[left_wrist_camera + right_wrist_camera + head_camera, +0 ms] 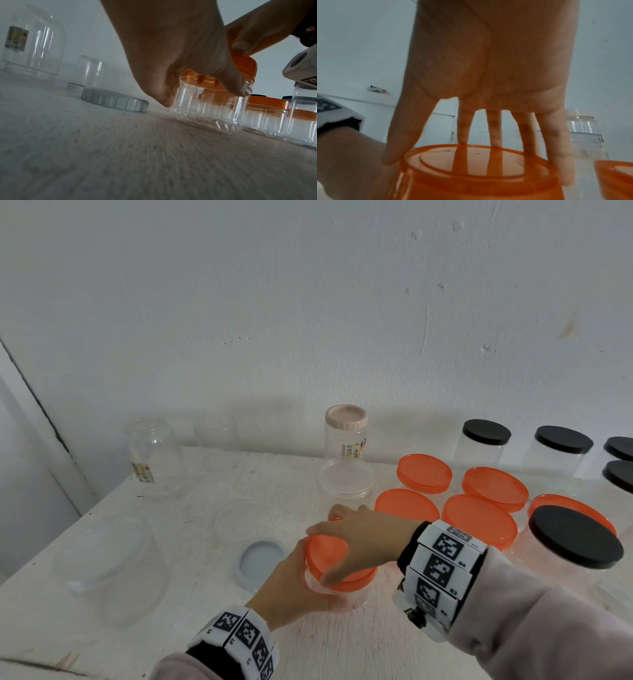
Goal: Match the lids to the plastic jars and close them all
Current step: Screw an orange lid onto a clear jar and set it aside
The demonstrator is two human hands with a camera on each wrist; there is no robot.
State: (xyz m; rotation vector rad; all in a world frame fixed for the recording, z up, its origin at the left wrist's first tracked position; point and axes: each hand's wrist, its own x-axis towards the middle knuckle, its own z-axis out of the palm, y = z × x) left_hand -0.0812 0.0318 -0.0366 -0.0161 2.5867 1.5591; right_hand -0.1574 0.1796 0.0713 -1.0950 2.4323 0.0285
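Steadying a clear jar [337, 594] near the front of the white table [102, 642] with the left hand [291, 587], thumb and fingers wrapped round the ribbed wall just under the rim, most likely to stop the body spinning while the top is turned. Spread over the orange lid [337, 559] from above, the right hand [363, 539], fingertips [556, 155] hooked down over the lid's edge on the far side and thumb on the near side, a grip suited to twisting. Sitting on the jar's mouth but slightly tilted in the left wrist view, so probably not yet screwed home.

Grouped to the right, five more orange-lidded jars [479, 522], and behind and beside them black-lidded jars [575, 537], apparently set apart as finished. Lying flat just left of the held jar, a grey lid [262, 559], unmatched. Kept to the left, open clear jars [154, 457], one with a label, apparently mouth-down, and a large clear one [113, 556] nearer the front. Standing at the back, a tall jar with a pink lid [346, 417], with a clear-lidded tub [346, 477] in front of it. Judging by this layout, sorting by colour well along, several jars still to close.
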